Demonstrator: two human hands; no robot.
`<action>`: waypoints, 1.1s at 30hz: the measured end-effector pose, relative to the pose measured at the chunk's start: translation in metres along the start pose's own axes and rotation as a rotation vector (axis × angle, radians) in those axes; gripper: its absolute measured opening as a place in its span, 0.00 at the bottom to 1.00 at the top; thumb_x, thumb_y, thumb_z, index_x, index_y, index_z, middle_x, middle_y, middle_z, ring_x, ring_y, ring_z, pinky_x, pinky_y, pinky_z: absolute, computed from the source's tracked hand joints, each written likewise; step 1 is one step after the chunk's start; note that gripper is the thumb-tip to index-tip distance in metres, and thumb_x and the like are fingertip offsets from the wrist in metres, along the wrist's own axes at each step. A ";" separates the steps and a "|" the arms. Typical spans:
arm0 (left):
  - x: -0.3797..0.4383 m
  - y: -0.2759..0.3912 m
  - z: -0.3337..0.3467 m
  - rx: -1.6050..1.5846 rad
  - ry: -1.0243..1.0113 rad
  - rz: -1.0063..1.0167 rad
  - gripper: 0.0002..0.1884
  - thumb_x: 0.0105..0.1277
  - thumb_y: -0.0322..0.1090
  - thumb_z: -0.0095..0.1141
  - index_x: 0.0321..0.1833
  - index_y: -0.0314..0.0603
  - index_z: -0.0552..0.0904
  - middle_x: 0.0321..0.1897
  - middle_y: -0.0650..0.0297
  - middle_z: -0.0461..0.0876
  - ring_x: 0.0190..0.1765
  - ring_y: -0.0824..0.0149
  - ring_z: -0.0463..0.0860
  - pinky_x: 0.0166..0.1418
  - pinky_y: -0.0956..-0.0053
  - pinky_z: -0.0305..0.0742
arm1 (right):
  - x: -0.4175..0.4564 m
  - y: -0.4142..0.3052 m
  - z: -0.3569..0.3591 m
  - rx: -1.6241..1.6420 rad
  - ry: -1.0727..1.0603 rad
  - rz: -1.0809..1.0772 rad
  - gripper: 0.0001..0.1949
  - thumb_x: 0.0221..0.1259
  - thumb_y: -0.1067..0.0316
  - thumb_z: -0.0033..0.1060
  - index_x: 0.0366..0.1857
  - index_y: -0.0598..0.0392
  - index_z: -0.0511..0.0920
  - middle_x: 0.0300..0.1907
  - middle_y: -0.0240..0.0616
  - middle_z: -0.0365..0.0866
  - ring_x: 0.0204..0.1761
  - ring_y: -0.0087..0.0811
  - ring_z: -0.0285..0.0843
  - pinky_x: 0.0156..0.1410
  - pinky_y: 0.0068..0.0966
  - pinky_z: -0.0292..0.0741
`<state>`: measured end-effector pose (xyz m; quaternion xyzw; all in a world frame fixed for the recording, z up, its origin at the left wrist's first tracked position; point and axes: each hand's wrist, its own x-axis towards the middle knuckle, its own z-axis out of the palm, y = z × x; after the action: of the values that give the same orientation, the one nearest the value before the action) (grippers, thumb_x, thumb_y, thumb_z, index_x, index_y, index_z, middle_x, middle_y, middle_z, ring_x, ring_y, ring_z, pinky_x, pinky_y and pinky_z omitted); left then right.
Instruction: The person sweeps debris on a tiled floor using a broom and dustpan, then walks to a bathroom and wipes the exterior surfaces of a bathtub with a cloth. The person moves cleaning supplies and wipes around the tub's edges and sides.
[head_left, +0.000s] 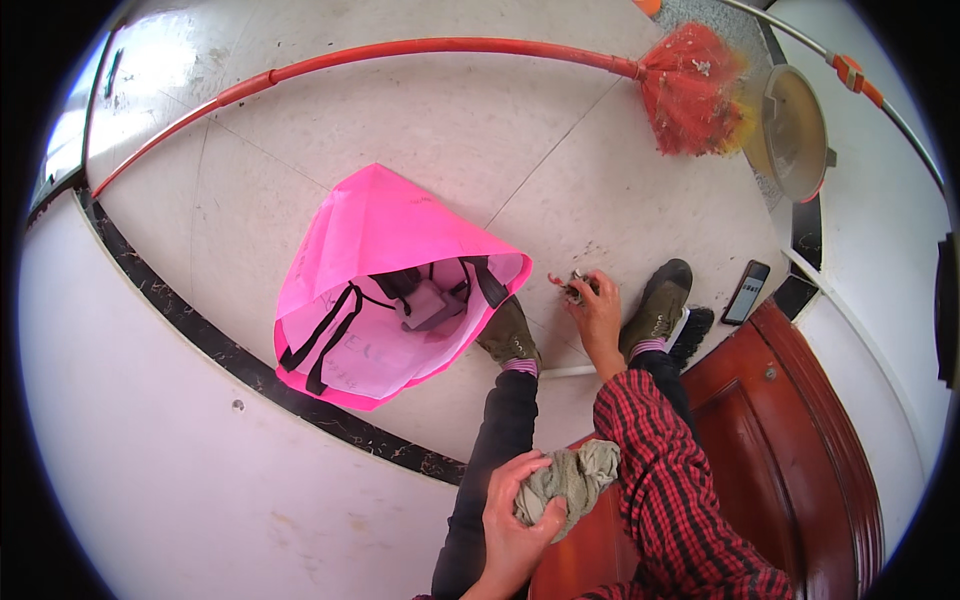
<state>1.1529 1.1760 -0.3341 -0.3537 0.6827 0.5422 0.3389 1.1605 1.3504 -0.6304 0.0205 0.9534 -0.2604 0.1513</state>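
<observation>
My left hand (517, 517) grips a bunched grey-green cloth (574, 484) close to my body. Down at the floor, my right hand (598, 315) has its fingertips closed around a small clump of dirt and debris (579, 288), with a red scrap at its left side. A pink fabric bag (390, 217) with black handles lies on its side left of my feet, its mouth towards me. Inside the bag are black straps and a greyish item (431, 304) that I cannot make out fully.
A red-handled duster (690, 90) with bristly red head lies across the floor (450, 112). Near it stands a beige bucket or basin (799, 135). A phone (746, 292) lies right of my shoe (660, 300), by a black-bristled brush (691, 334) and a red-brown wooden door (765, 420).
</observation>
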 end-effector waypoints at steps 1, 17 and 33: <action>0.000 0.000 -0.001 -0.009 0.007 -0.003 0.22 0.44 0.24 0.60 0.47 0.37 0.76 0.50 0.51 0.74 0.52 0.57 0.75 0.58 0.68 0.68 | -0.005 -0.002 -0.002 -0.015 0.036 0.094 0.21 0.39 0.65 0.70 0.42 0.46 0.76 0.47 0.38 0.69 0.49 0.39 0.68 0.49 0.34 0.70; -0.003 -0.004 -0.008 0.019 0.158 0.018 0.23 0.44 0.24 0.57 0.48 0.38 0.75 0.52 0.53 0.73 0.55 0.59 0.73 0.62 0.67 0.64 | 0.021 -0.046 0.043 0.048 0.183 0.359 0.13 0.43 0.70 0.67 0.35 0.50 0.76 0.41 0.37 0.70 0.48 0.39 0.70 0.50 0.35 0.71; -0.018 -0.010 0.001 -0.433 -0.072 0.035 0.21 0.51 0.22 0.54 0.51 0.37 0.76 0.48 0.60 0.76 0.52 0.68 0.74 0.59 0.74 0.66 | 0.060 -0.010 -0.205 1.217 -0.580 0.777 0.05 0.55 0.77 0.58 0.33 0.61 0.74 0.31 0.37 0.77 0.34 0.30 0.77 0.42 0.28 0.77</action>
<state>1.1707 1.1778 -0.3236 -0.3869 0.5438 0.6942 0.2695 1.0449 1.4421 -0.4759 0.3638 0.4892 -0.6612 0.4372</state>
